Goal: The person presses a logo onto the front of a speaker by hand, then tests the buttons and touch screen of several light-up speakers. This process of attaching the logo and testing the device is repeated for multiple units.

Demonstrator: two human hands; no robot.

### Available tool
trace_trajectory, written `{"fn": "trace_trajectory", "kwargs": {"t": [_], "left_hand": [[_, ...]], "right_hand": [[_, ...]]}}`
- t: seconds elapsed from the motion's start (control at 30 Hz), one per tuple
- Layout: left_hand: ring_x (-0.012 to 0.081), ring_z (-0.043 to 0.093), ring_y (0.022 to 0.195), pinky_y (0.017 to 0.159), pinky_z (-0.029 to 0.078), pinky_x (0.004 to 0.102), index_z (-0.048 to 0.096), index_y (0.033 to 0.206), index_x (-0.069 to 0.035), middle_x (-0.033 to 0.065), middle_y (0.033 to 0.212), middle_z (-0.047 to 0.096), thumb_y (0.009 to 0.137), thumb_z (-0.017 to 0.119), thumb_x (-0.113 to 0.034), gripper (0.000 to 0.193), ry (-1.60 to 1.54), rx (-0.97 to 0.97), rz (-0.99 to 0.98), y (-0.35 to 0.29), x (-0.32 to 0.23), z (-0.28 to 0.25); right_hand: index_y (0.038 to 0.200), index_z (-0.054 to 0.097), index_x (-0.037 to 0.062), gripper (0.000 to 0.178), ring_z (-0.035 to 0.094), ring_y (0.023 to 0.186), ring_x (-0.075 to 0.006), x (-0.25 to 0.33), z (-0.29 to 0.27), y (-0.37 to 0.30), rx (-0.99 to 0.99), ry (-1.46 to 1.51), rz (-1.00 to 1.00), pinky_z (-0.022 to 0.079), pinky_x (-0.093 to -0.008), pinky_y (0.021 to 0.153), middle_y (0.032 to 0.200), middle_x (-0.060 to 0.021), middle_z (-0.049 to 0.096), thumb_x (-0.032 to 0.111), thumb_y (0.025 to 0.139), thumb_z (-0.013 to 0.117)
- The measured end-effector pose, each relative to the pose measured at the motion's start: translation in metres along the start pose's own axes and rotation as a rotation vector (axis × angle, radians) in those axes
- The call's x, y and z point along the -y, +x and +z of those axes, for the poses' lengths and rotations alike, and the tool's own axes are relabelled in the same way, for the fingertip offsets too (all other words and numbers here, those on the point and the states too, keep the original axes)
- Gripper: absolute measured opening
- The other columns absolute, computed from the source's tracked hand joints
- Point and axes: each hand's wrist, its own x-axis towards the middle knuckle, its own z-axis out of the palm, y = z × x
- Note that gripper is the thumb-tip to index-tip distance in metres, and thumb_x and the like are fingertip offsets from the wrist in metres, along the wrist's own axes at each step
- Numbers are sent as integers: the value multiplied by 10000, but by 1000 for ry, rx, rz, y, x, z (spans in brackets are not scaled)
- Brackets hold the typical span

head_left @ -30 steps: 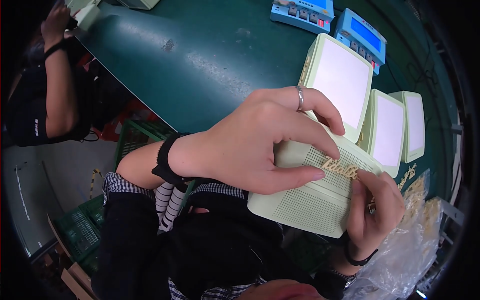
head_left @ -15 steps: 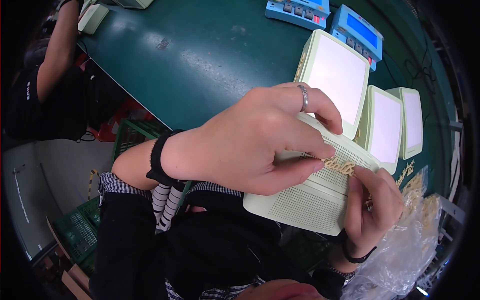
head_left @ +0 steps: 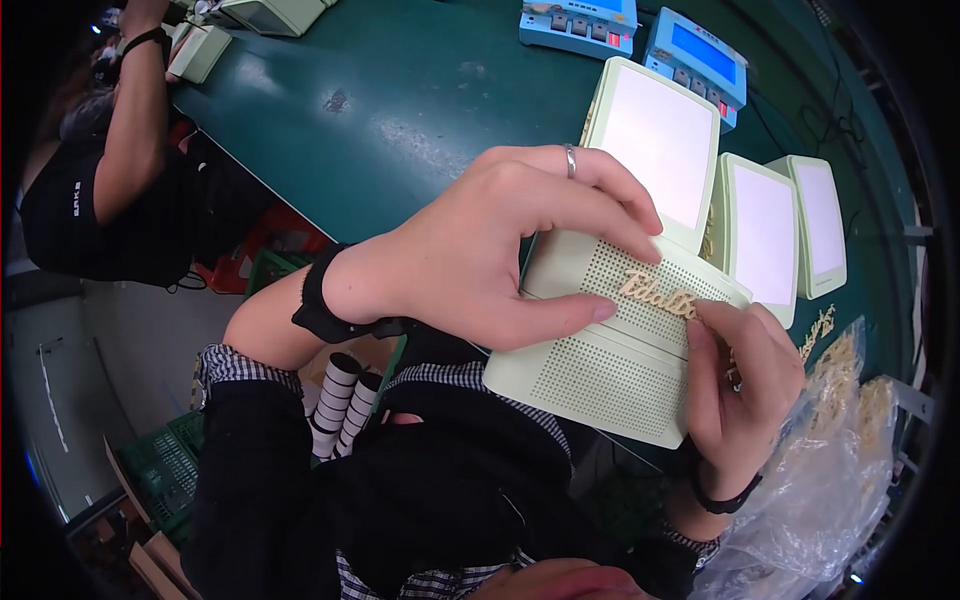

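A pale green casing with rows of small holes lies tilted in front of me at the table edge. On its perforated face sits a cream script-lettering piece. My right hand pinches the right end of that lettering between thumb and fingertips. Above the casing, my left hand has its thumb and fingers spread apart, close to the lettering's left end and holding nothing. The left thumb tip rests on or just over the casing; I cannot tell which.
Three pale green units with white panels stand beyond: one large, two at right. Blue button devices sit at the back. A clear plastic bag of cream pieces lies right. Another person's arm is far left.
My left thumb and fingers have parted and come off the lettering, leaving more of it visible. My right hand still pinches its right end. The view has shifted slightly.
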Motion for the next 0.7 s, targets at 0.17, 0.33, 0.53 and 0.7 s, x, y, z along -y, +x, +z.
{"fn": "trace_trajectory", "kwargs": {"t": [0.17, 0.33, 0.53, 0.7], "left_hand": [[201, 659, 978, 841, 539, 318, 748, 974, -34, 122, 1139, 666, 756, 721, 23, 228, -7, -8, 0, -1, 2, -1], [198, 653, 999, 865, 530, 313, 741, 974, -26, 128, 1125, 670, 776, 727, 16, 203, -16, 28, -11, -2, 9, -1], [171, 643, 1020, 921, 508, 287, 697, 1025, -13, 107, 1088, 668, 780, 733, 19, 249, -100, 21, -118, 5, 5, -1], [145, 629, 1035, 951, 494, 276, 624, 1120, -24, 76, 1086, 652, 777, 730, 24, 362, -356, 87, -319, 18, 8, -3]], "right_hand": [[899, 673, -13, 204, 448, 500, -234, 2, -1, 0, 11, -5, -3, 349, -331, 464, 604, -88, 551, -91, 713, 700], [896, 660, -14, 160, 422, 495, -184, 1, 1, 0, -6, 3, -6, 309, -305, 467, 604, -66, 483, -81, 751, 674], [913, 670, -14, 204, 428, 489, -236, 0, 1, 0, 0, 0, -14, 345, -334, 464, 599, -89, 552, -86, 725, 704], [912, 670, -14, 202, 422, 486, -233, -1, 1, -1, 3, -6, -24, 338, -333, 462, 588, -87, 540, -83, 726, 706]]}}
